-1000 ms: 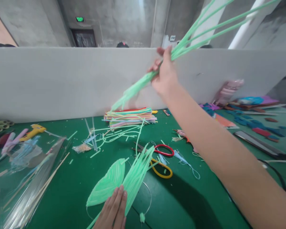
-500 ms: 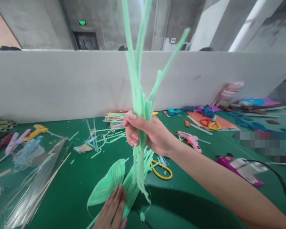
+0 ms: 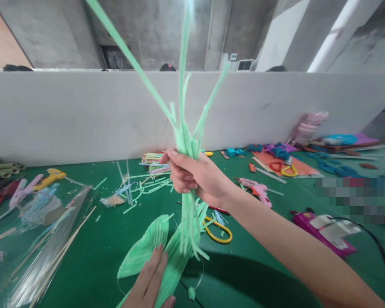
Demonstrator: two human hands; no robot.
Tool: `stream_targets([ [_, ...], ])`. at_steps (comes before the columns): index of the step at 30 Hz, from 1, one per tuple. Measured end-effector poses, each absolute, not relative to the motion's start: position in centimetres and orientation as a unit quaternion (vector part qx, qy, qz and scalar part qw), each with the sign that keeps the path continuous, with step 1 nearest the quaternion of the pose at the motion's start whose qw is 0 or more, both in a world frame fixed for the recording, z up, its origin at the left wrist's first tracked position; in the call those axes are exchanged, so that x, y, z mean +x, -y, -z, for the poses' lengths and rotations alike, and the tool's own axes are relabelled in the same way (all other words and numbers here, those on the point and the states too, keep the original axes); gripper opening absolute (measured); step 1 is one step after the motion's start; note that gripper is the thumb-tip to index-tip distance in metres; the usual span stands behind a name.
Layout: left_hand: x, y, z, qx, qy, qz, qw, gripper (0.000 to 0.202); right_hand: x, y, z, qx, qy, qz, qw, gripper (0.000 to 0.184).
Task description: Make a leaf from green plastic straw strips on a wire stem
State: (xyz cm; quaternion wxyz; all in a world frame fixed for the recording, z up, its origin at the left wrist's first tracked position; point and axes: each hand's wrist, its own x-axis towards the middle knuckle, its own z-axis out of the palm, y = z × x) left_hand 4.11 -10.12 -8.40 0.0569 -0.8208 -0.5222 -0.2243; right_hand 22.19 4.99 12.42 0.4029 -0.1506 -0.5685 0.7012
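My right hand (image 3: 194,173) is closed around a bundle of mint-green pipe cleaners (image 3: 186,139), held upright above the table. Long stems fan out over the fist and shorter ends hang below it. My left hand (image 3: 149,280) lies with fingers stretched out on a green panel of pipe cleaners laid side by side (image 3: 176,269). Just left of those fingers rests a leaf-shaped green piece (image 3: 146,248). A thin wire with a small green tuft (image 3: 191,293) lies to the right of the panel. The hanging ends partly hide the panel's top.
Yellow-handled scissors (image 3: 220,233) lie behind the panel. A pink glue gun (image 3: 255,188) and a magenta power strip (image 3: 324,233) are at right. Loose pipe cleaners (image 3: 155,184) and a small bag of beads (image 3: 112,200) sit behind. A yellow glue gun (image 3: 51,179) and clear wrap (image 3: 48,261) lie left.
The bundle has shifted in my right hand: one long stem now leans far left, and the lower ends hang straighter and more apart. My left hand has stayed nearly in place.
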Motion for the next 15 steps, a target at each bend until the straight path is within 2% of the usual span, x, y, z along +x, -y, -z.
stream_targets([
  [4,4.1,7.8,2.0,-0.802,0.529,0.274,-0.052,0.064,21.1,-5.3,-12.3,-0.134,0.540,-0.731,0.395,0.019],
  [8,6.3,3.6,-4.3,-0.685,0.502,0.414,-0.327,0.052,19.6,-5.8,-12.4,-0.113,0.512,-0.749,0.405,0.019],
  [10,7.8,2.0,-5.8,-0.629,0.468,0.430,-0.448,0.040,19.2,-6.1,-12.7,-0.113,0.507,-0.751,0.408,0.019],
  [12,9.0,1.3,-6.3,-0.551,0.436,0.444,-0.556,0.038,19.0,-6.3,-13.0,-0.111,0.513,-0.749,0.404,0.018],
  [15,9.6,1.5,-6.2,-0.466,0.386,0.488,-0.629,0.030,19.0,-6.2,-13.2,-0.105,0.527,-0.743,0.398,0.018],
])
